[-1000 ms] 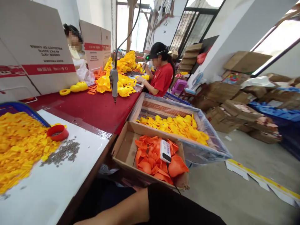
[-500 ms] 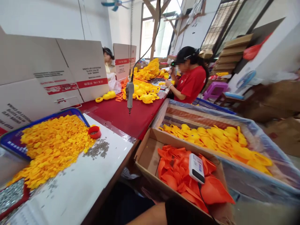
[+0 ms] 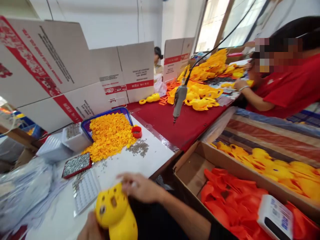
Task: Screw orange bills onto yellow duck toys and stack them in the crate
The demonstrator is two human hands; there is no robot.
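A yellow plastic toy shell, shaped like an animal's head and body, is at the bottom of the head view, with small holes and a round eye on its face. Closed around its left side is my left hand, partly cut off by the lower edge. My right hand is at the upper right of the shell's head, its fingers pointing left and smeared by motion. Whether they hold anything does not show. Behind the shell lie a white ridged plastic tray and a red tray of small silvery metal parts.
A blue basket spills small yellow pieces beside a red cup and scattered grey bits. An electric screwdriver hangs over the red tabletop. At right stands a cardboard box of orange parts; a co-worker in red sits beyond.
The view has swung left and down. My two hands and the yellow toy shell have come into sight; before, only part of a forearm showed at the bottom.
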